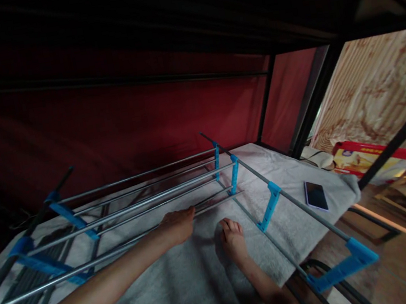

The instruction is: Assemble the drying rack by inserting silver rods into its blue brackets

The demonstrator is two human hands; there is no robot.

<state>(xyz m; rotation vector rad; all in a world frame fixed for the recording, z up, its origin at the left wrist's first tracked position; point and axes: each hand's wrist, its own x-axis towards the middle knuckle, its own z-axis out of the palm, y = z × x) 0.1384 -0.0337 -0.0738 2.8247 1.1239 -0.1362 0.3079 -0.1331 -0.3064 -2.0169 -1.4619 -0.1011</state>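
Nearest me, my left hand (179,227) has its fingers closed around a metal tube (71,274) of the rack. My right hand (233,239) rests on grey fleecy fabric (160,294), fingers curled; I can't tell whether they grip anything. The rack's blue plastic brackets (269,207) stand beyond, then a smartphone (316,196), then a red-and-yellow box (375,157).

The left hand (178,226) reaches forward on an outstretched arm (107,287); the right hand (234,240) has loosely curled fingers (232,226).
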